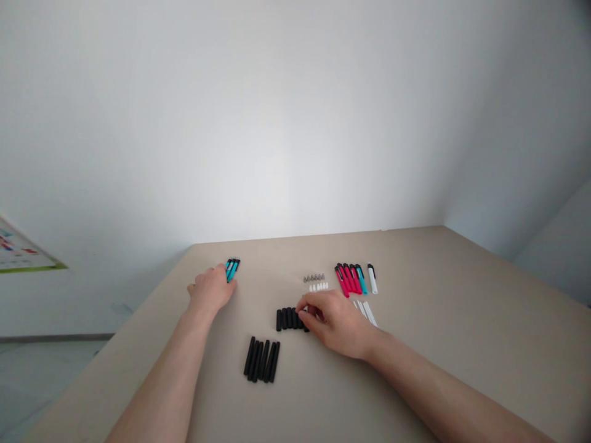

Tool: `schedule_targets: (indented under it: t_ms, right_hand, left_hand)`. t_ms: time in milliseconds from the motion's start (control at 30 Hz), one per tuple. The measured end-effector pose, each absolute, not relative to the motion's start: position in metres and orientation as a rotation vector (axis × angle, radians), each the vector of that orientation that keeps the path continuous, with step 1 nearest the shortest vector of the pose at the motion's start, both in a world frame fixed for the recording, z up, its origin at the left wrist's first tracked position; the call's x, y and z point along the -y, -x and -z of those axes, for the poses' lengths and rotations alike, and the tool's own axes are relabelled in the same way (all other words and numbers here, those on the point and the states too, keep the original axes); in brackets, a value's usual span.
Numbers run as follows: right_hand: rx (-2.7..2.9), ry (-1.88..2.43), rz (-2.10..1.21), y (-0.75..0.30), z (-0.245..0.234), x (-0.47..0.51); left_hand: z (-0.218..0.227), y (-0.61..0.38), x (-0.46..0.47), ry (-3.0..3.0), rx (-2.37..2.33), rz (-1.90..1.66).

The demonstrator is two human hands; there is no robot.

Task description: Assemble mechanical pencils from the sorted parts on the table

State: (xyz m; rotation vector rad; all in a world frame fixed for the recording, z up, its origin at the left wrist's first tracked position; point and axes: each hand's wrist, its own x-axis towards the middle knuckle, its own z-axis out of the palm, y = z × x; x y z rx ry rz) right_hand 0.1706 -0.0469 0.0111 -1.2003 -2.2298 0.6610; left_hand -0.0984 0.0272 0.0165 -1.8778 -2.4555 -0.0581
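My left hand rests on the beige table, fingers curled around the near ends of a few teal pens. My right hand is closed in a pinch at the right end of a row of short black caps, touching the last one. Closer to me lies a row of longer black barrels. Beyond my right hand are small grey tips and small white tips.
At the back right lie several red pens, one teal pen and a white pen. White thin tubes lie just right of my right hand. A poster hangs on the left wall.
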Motion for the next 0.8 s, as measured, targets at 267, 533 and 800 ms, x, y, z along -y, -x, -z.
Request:
schedule_targets:
  t_ms: [267, 533, 800]
  right_hand:
    - [2.234, 1.212, -0.658, -0.1706, -0.0116, 0.0465]
    - [2.234, 1.206, -0.660, -0.1702, -0.0125, 0.0466]
    - [2.235, 1.214, -0.657, -0.1701, -0.0138, 0.0480]
  left_hand:
    - [-0.0169, 0.0990, -0.0280, 1.859, 2.492, 0.048]
    - [-0.0163, 0.0986, -0.0271, 1.868, 2.487, 0.064]
    - [-0.0166, 0.0991, -0.0268, 1.882, 2.478, 0.071]
